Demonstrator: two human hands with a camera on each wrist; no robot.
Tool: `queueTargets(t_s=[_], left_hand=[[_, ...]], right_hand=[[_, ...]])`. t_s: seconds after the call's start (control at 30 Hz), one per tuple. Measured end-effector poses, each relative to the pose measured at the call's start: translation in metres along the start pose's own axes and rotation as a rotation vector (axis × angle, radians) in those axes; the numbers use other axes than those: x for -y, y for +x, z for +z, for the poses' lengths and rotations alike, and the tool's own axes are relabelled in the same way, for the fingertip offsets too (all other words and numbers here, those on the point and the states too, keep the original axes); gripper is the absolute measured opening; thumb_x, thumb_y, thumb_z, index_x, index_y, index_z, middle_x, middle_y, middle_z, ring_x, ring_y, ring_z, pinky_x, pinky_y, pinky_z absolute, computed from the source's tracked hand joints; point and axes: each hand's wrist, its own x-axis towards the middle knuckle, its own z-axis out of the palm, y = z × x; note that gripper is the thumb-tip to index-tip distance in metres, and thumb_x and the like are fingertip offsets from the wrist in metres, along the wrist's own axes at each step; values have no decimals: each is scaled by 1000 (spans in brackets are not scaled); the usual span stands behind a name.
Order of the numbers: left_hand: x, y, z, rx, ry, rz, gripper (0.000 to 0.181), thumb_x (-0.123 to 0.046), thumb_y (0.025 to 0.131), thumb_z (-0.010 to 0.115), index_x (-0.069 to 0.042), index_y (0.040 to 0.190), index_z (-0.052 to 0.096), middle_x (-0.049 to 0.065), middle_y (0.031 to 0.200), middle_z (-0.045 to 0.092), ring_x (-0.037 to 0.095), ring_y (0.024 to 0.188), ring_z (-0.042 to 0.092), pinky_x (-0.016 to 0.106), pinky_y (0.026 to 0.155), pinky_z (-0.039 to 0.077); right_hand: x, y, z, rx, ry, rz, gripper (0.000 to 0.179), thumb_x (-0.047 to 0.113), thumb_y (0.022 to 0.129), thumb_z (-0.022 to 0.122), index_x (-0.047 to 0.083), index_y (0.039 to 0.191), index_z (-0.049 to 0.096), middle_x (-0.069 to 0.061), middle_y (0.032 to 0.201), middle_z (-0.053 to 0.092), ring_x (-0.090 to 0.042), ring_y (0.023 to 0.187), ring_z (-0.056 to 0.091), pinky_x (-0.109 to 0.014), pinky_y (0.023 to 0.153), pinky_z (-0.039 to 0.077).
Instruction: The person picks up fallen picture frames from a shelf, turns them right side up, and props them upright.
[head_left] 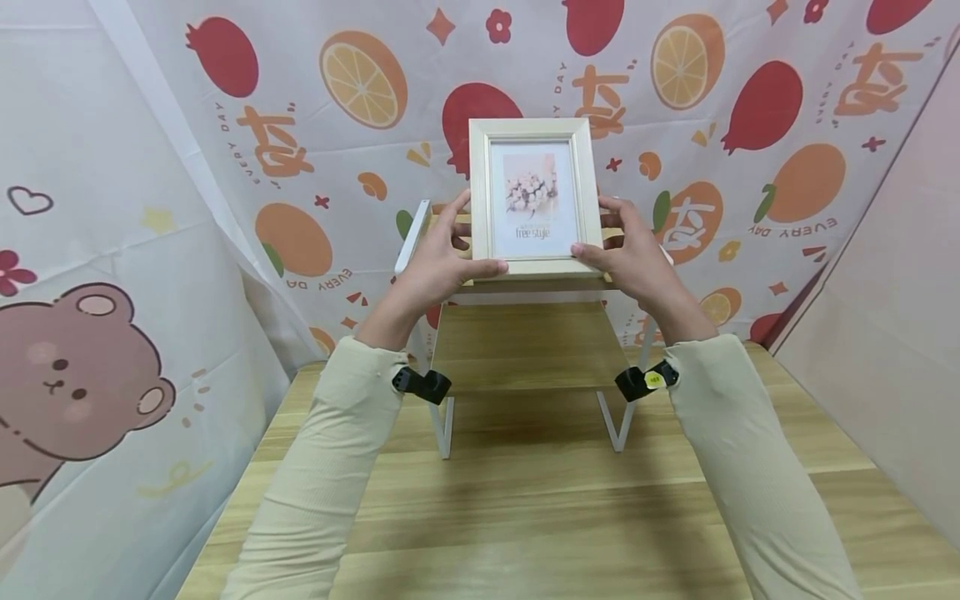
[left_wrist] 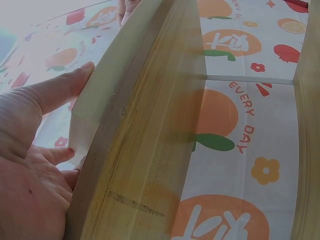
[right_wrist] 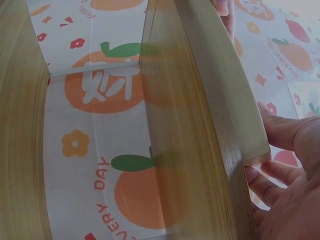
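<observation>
A cream picture frame with a flower print and the words "free style" stands nearly upright at the top shelf of a small wooden rack. My left hand grips its left side near the bottom corner, thumb on the front. At the opposite side my right hand holds the lower right corner, thumb also across the front. Both wrist views look up from below the shelf board, where the frame's bottom edge lies along the board's front edge. Fingertips behind the frame are partly hidden.
The rack has white metal legs and a lower shelf, and stands on a wood-grain table. Behind it hangs a fruit-patterned cloth. A bear-printed cloth covers the left side. Black straps circle both wrists.
</observation>
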Motion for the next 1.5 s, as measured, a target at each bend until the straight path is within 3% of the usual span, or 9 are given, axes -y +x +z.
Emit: queueTargets(t_s=[0.63,1.03,1.5], left_hand=[[2,1,2,-34,18,19,106,-17,77,81,-26,156,11,14,135,48,26,116,48,40,88,46],[3,2,2,-63,66,34,105,-20,77,82,-27,156,12,14,134,48,27,116,44,42,91,42],[6,1,3,-86,112,50,106,-23,77,82,-30,155,12,14,136,50,28,117,45,45,96,41]], right_hand=[[-4,0,-1,18,12,-34,77,16,92,65,19,153,18,-15,142,37,-26,112,42,-33,83,43],[-6,1,2,-15,7,-40,77,19,92,65,24,152,18,-11,143,38,-23,108,43,-31,73,47],[-7,-1,4,-32,-2,-58,78,23,92,65,24,153,16,-10,146,37,-26,113,43,-33,73,46]])
